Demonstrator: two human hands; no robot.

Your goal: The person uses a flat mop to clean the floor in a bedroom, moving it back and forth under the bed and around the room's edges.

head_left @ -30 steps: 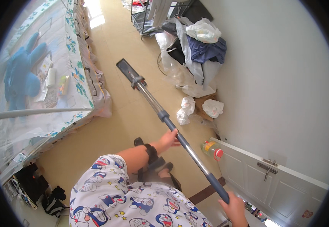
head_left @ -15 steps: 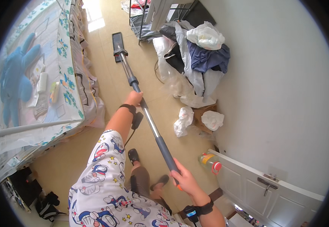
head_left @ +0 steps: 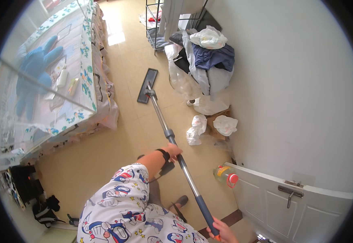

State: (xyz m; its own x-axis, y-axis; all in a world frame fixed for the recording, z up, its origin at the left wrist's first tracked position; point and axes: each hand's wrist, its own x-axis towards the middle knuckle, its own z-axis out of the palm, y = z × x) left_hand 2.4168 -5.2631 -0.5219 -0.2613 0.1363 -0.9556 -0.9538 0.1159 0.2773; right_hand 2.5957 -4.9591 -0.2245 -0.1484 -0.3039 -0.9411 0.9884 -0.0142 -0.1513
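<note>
A flat mop [head_left: 189, 178] with a steel and grey pole slants across the floor from lower right to upper middle. Around the middle of its pole my left hand [head_left: 174, 151] is closed, a black strap on the wrist. Near the pole's top end, by an orange tip, my right hand [head_left: 224, 231] grips the dark grey handle; part of it runs out of the picture's lower edge. The black rectangular mop head [head_left: 147, 86] lies on the tiled floor, turned at an angle to the pole, between the bed and the heaped clothes.
At left stands a bed [head_left: 91, 60] with a netted frame and a blue plush toy [head_left: 38, 77]. Clothes and bags [head_left: 215, 56] are heaped on the right, with white plastic bags [head_left: 196, 129] below. A large bottle [head_left: 226, 175] stands beside the white door [head_left: 265, 194].
The mop head has come back toward me, slightly right, and has swivelled. Both my hands have moved back and right with the pole.
</note>
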